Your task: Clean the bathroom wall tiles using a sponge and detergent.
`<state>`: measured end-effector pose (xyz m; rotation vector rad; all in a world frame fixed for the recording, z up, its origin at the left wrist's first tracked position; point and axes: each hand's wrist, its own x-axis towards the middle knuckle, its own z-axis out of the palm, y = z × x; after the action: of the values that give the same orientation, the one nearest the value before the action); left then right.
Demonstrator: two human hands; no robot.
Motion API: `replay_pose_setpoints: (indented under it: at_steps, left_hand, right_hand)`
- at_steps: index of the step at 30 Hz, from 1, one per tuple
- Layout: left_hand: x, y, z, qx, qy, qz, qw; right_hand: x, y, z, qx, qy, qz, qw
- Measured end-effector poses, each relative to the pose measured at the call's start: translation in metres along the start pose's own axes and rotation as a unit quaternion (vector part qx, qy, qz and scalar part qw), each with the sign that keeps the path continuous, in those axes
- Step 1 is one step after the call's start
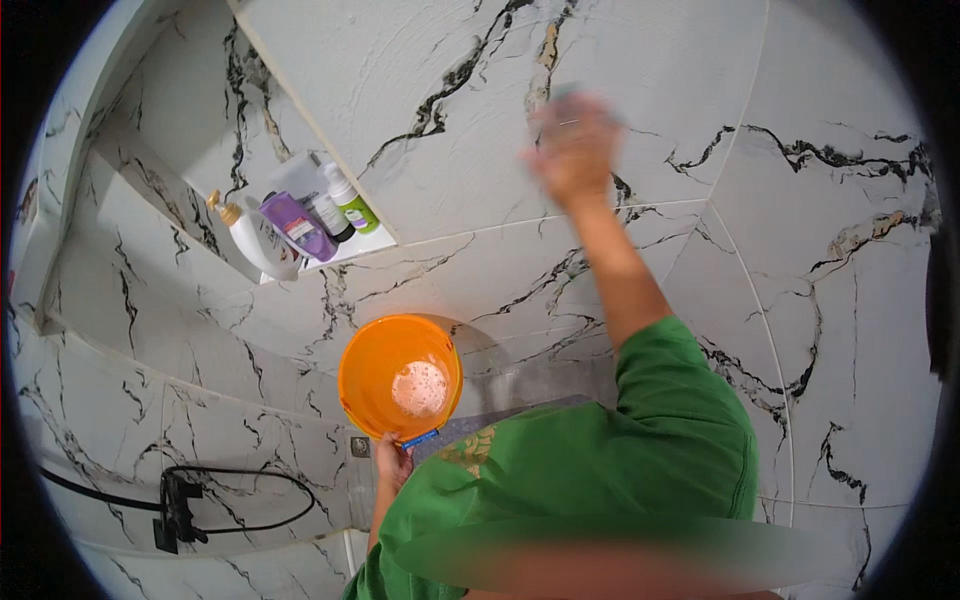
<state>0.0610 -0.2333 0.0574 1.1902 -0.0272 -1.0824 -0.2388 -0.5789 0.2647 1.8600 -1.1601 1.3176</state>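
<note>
An orange plastic bucket [360, 375] with soapy, foamy water inside is held at its near rim by my left hand [394, 461], close to the blue grip of its handle. High on the marble-patterned wall [465, 165], my right hand [577, 142] is blurred by motion. A greenish-grey item, too blurred to name, shows at its fingers, pressed between hand and wall. Faint foamy streaks curve across the wall tile to the left of this hand.
A recessed wall shelf [367, 244] holds a white pump bottle [259, 240], a purple bottle [298, 225], a green and white foam-pump bottle [352, 202] and another small bottle. A black wall fixture [178, 502] with a looping hose is at lower left. A drain [360, 447] lies beside the bucket.
</note>
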Motion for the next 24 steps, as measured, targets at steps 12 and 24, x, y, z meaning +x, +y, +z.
replay_pose_setpoints:
  at_steps: [12,24]
  left_hand:
    - [0.027,-0.012,-0.013,0.022,0.027,-0.050,0.998]
    - [0.015,-0.012,-0.016,0.009,0.012,-0.016,1.000]
  right_hand:
    - [-0.089,-0.026,0.014,0.000,-0.137,-0.108,0.985]
    - [-0.130,0.035,0.042,0.048,0.094,0.522,0.846]
